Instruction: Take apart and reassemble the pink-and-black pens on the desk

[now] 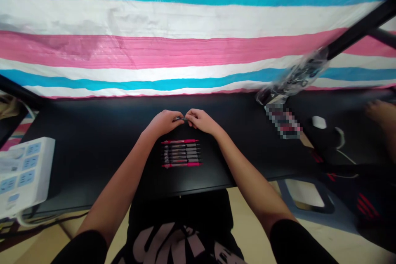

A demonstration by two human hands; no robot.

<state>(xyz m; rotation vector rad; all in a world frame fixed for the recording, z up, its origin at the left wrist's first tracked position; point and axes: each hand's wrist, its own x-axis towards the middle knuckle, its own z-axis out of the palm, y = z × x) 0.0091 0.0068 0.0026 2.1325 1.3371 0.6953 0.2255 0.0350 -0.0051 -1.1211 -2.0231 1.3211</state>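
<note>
Above the middle of the black table, my left hand and my right hand meet almost fingertip to fingertip. Both are closed in a pinch on a slim dark pen, most of it covered by my fingers. Just nearer to me lies a neat stack of several pens side by side. A red pen is at the far side of the row and another red pen at the near side. Grey-and-black pens lie between them, all pointing left to right.
A white power strip stands at the table's left. Toward the right are a clear plastic bag, a blurred-out item and a white mouse-like object. Another person's hand shows at the far right. A striped sheet hangs behind.
</note>
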